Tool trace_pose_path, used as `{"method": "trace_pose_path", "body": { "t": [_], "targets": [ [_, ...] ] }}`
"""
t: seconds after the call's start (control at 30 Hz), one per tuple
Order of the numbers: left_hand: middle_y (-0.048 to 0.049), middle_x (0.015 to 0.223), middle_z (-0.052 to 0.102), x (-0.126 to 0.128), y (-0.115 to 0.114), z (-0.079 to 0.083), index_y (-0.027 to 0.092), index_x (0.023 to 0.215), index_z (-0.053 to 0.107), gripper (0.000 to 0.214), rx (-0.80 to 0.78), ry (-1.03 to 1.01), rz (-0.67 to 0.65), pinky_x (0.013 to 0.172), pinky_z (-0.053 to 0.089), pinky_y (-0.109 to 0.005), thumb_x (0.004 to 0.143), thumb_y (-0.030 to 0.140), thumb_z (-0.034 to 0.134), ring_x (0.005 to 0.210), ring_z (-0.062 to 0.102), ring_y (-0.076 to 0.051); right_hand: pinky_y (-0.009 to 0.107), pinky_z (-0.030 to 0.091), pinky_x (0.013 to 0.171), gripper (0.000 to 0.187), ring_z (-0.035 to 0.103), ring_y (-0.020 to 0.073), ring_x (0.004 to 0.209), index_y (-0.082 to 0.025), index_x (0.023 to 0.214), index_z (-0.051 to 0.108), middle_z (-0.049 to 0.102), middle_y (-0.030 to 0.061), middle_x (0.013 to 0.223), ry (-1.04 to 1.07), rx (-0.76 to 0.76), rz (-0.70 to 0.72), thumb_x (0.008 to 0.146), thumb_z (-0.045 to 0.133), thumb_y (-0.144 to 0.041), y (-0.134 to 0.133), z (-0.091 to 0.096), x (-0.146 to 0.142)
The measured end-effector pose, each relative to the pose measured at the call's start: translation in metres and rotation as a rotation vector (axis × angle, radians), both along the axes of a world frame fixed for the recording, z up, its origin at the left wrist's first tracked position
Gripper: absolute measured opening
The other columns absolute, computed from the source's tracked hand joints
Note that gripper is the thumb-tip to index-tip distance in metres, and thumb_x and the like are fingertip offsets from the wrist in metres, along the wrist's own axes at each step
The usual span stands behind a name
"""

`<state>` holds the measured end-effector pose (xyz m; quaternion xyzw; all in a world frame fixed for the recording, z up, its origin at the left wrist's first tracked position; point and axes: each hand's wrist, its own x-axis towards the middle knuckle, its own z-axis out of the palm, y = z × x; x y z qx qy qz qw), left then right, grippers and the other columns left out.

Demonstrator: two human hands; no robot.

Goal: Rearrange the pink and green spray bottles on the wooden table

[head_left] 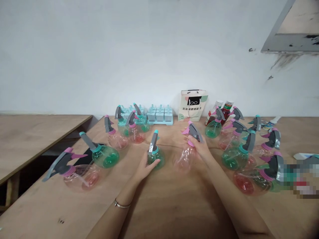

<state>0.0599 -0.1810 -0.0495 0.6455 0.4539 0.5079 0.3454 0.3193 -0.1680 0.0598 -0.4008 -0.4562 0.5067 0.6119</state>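
In the middle of the wooden table (159, 205), my left hand (146, 166) is closed around the body of a green spray bottle (158, 159) with a teal collar and grey trigger head. To its right, my right hand (198, 144) grips the neck of a pink spray bottle (184, 161) with a pink and grey head. That bottle leans slightly, and I cannot tell whether its base touches the table. Closest on the left is another green spray bottle (106, 156). On the right, a green bottle (234, 157) with a teal collar stands beside my right forearm.
Several pink and green spray bottles stand at left, such as a pink one (82, 177), and at right (251, 181). Along the wall are light-blue popsicle moulds (160, 116), a paper bag (191, 106) and red sauce bottles (226, 111). A gap separates a second table (37, 136).
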Motion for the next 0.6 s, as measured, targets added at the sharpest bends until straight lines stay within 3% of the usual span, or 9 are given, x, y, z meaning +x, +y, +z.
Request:
{"method": "trace_pose_path", "body": {
  "t": [0.13,0.27,0.43,0.53,0.6],
  "targets": [
    [-0.0104,0.126,0.063,0.0,0.0,-0.003,0.021,0.13,0.053,0.06,0.005,-0.001,0.002,0.11,0.04,-0.045,0.077,0.041,0.073,0.123,0.056,-0.029,0.033,0.057,0.078,0.052,0.066,0.0206,0.096,-0.026,0.112,0.065,0.067,0.0074,0.12,-0.163,0.192,-0.315,0.065,0.081,-0.039,0.02,-0.023,0.003],
    [-0.0092,0.118,0.066,0.0,0.0,-0.003,0.021,0.127,0.055,0.059,0.007,-0.006,0.015,0.11,0.039,-0.045,0.076,0.042,0.074,0.122,0.056,-0.029,0.041,0.054,0.093,0.059,0.059,0.0252,0.115,-0.023,0.123,0.06,0.06,0.012,0.13,-0.247,0.335,-0.524,0.069,0.079,-0.035,0.038,-0.047,0.017],
    [-0.0104,0.118,0.066,0.002,-0.001,0.0,0.02,0.125,0.055,0.058,0.021,0.027,0.016,0.108,0.04,-0.045,0.076,0.046,0.072,0.119,0.057,-0.029,0.05,0.032,0.116,0.078,0.042,0.0291,0.139,-0.02,0.144,0.038,0.043,0.0168,0.149,-0.544,0.448,-0.606,0.076,0.071,-0.04,0.053,-0.083,0.031],
    [-0.0117,0.122,0.064,0.002,0.0,0.002,0.019,0.125,0.054,0.057,0.03,0.039,-0.003,0.107,0.042,-0.045,0.078,0.046,0.071,0.119,0.058,-0.028,0.053,0.031,0.115,0.09,0.041,0.0333,0.138,-0.012,0.145,0.032,0.042,0.0236,0.146,-0.657,0.381,-0.61,0.073,0.072,-0.049,0.064,-0.106,0.038],
    [-0.0123,0.124,0.063,0.003,0.0,0.001,0.019,0.126,0.052,0.057,0.042,0.04,-0.008,0.107,0.042,-0.045,0.078,0.045,0.071,0.119,0.058,-0.028,0.053,0.032,0.114,0.091,0.042,0.0344,0.135,-0.011,0.143,0.035,0.043,0.0236,0.142,-0.697,0.332,-0.629,0.072,0.072,-0.054,0.073,-0.115,0.045]
  ]
}}
